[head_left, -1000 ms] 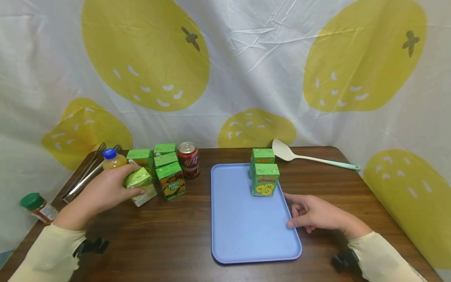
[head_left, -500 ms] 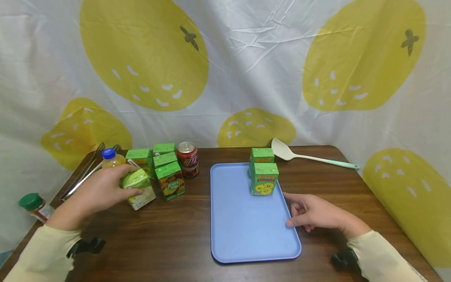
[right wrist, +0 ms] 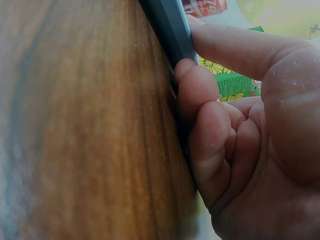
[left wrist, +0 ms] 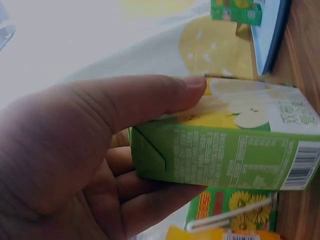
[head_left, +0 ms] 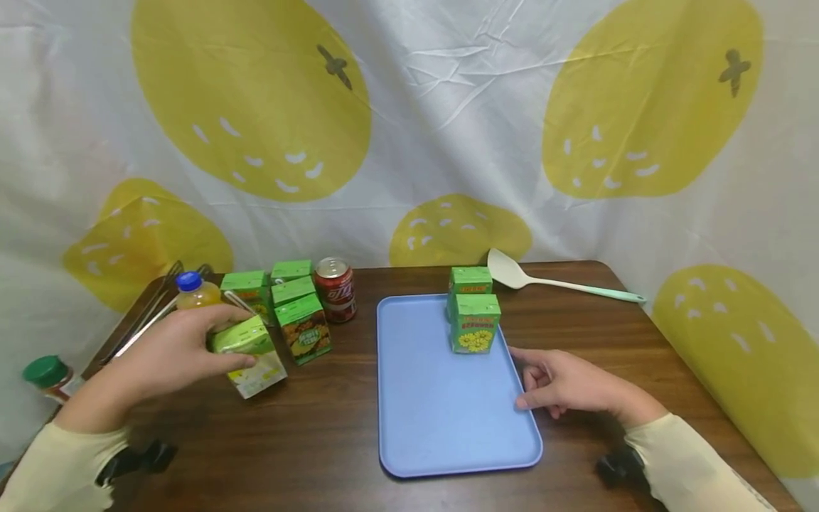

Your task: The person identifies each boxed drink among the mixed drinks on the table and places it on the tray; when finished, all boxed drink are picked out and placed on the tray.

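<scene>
The left hand (head_left: 169,348) pinches the pale-green carton (head_left: 262,371) near its top, seemingly to leave its base free, left of the blue tray (head_left: 435,412), whose rim the right hand (head_left: 572,384) pinches, apparently steadying it, near 2 green cartons (head_left: 475,323).

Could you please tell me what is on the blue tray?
On the tray stand a green front carton and a rear carton, whose lower front the first covers.

The tray (head_left: 448,419), right of the can (head_left: 336,296), holds 2 cartons (head_left: 475,333).
</scene>
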Available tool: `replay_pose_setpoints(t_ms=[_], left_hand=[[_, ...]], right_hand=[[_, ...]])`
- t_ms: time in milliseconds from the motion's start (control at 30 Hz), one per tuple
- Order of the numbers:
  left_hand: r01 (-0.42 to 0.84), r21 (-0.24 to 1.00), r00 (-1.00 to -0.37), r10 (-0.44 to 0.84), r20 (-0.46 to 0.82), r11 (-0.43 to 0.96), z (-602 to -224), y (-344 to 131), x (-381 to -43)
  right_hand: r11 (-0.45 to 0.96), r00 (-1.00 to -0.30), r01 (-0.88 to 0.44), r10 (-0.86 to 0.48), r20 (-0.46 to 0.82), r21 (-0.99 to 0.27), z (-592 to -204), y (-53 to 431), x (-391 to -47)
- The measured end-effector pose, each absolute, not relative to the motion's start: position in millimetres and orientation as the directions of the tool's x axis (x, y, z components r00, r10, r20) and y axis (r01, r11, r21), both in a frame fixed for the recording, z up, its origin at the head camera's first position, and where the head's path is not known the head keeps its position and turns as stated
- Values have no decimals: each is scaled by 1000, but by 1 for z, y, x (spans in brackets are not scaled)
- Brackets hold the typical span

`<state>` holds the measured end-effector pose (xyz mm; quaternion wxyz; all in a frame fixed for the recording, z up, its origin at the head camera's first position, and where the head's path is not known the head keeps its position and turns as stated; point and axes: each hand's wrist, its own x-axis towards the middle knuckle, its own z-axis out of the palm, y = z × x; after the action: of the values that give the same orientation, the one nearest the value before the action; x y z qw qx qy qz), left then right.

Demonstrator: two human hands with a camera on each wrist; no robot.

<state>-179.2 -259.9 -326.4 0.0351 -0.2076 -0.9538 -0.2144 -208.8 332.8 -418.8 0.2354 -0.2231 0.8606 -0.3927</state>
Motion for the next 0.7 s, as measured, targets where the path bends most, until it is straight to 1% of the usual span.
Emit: replay_pose_setpoints(t_ms=[300, 700], left_hand=[[496, 423, -867, 454, 204, 758, -322, -233, -167], [618, 434, -783, 566, 259, 656, -324, -188, -178]], right_hand=[[598, -792, -203, -566, -228, -775, -418, 333, -210], [595, -792, -200, -566, -229, -778, -421, 334, -210]])
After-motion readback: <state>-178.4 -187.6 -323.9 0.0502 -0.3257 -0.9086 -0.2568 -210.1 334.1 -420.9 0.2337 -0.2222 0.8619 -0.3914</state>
